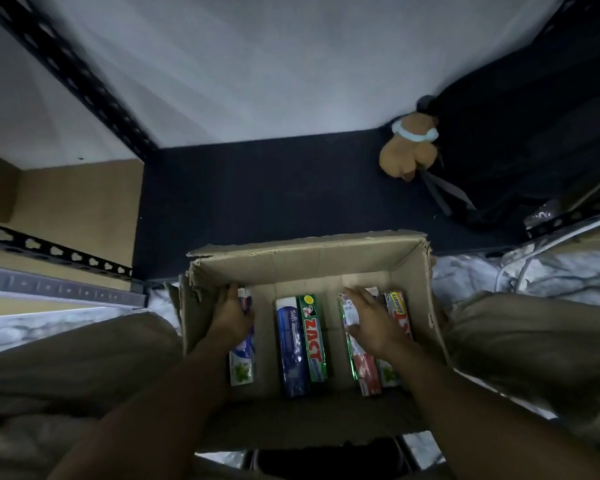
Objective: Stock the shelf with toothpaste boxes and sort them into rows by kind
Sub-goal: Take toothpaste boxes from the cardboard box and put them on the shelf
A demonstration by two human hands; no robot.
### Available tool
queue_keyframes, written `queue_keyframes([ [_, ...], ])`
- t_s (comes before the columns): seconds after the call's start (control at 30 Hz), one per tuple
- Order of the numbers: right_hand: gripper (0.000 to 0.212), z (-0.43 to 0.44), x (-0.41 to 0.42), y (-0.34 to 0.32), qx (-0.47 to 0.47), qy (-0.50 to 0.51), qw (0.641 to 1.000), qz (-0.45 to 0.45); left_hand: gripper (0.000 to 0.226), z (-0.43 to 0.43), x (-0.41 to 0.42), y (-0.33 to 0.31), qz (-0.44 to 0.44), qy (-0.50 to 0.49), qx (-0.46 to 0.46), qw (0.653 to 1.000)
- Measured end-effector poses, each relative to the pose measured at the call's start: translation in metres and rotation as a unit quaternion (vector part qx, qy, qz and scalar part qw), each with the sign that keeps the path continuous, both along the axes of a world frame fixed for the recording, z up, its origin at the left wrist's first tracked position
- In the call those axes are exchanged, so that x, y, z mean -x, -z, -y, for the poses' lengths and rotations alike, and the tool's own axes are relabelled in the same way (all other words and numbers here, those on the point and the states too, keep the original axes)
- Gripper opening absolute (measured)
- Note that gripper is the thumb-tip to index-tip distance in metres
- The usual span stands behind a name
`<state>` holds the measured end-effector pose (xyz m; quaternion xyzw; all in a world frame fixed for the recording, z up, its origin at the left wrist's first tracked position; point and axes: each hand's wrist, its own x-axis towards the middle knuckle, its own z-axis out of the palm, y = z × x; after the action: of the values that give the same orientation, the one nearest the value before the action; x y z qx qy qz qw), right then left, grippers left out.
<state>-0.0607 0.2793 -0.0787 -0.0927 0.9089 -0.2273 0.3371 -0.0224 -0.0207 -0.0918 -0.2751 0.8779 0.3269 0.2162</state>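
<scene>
An open cardboard box [302, 258] sits on the floor between my knees, with toothpaste boxes lying lengthwise inside. My left hand [231, 317] curls over a white-and-blue toothpaste box [242, 362] by the left wall. In the middle lie a blue Safi box [290, 348] and a green Zact box [313, 341], side by side. My right hand [373, 323] lies with fingers stretched over a red-and-green box [362, 368] and a red Zact Smokers box [396, 304], thumb on the red-and-green one. The dark bottom shelf [274, 192] lies beyond the box.
A brown plush toy [407, 150] and a black bag [516, 140] occupy the shelf's right end. Black perforated uprights [70, 71] frame the shelf. A brown cardboard carton [77, 209] stands in the bay to the left. Crumpled plastic sheeting [534, 275] lies at right.
</scene>
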Motion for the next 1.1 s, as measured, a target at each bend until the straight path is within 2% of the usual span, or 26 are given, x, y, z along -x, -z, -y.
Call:
queue_keyframes([
  [0.1,0.088,-0.002,0.000,0.002,0.005,0.006,1.000,0.013,0.087,0.004,0.005,0.015,0.057,0.069,0.058,0.994],
  [0.17,0.086,-0.001,0.001,0.001,0.018,0.025,0.999,0.018,0.082,0.003,0.010,0.015,0.081,0.126,0.099,0.984],
  [0.3,0.071,0.001,0.006,0.001,0.060,0.084,0.995,0.007,0.040,-0.002,0.013,0.011,0.133,0.200,0.113,0.964],
  [0.4,0.058,0.001,0.008,0.000,0.083,0.101,0.991,0.007,0.053,0.000,0.006,0.014,0.128,0.152,0.069,0.978],
  [0.47,0.054,0.000,0.008,-0.001,0.093,0.110,0.989,0.019,0.057,-0.001,0.001,0.012,0.094,0.087,-0.027,0.991],
  [0.53,0.058,-0.001,0.006,-0.001,0.104,0.127,0.986,0.042,0.060,-0.002,-0.004,0.012,0.060,-0.006,-0.129,0.990],
  [0.63,0.070,-0.002,0.001,0.002,0.119,0.160,0.978,0.058,0.069,-0.003,-0.015,0.015,0.007,-0.109,-0.206,0.972],
  [0.73,0.095,-0.004,-0.004,0.004,0.151,0.220,0.960,0.088,0.076,-0.006,-0.024,0.018,0.006,-0.168,-0.226,0.959],
  [0.83,0.099,-0.005,-0.011,0.007,0.144,0.222,0.958,0.112,0.046,-0.013,-0.031,0.014,0.078,-0.191,-0.233,0.950],
  [0.87,0.096,-0.005,-0.012,0.009,0.132,0.215,0.961,0.114,0.044,-0.015,-0.034,0.013,0.097,-0.177,-0.230,0.952],
  [0.93,0.089,-0.004,-0.014,0.011,0.104,0.217,0.963,0.118,0.062,-0.017,-0.041,0.016,0.125,-0.133,-0.203,0.962],
  [1.0,0.084,-0.003,-0.014,0.011,0.090,0.218,0.964,0.120,0.080,-0.020,-0.049,0.017,0.136,-0.129,-0.175,0.967],
  [1.1,0.088,0.000,-0.015,0.009,0.087,0.211,0.965,0.132,0.083,-0.022,-0.052,0.012,0.120,-0.137,-0.177,0.967],
])
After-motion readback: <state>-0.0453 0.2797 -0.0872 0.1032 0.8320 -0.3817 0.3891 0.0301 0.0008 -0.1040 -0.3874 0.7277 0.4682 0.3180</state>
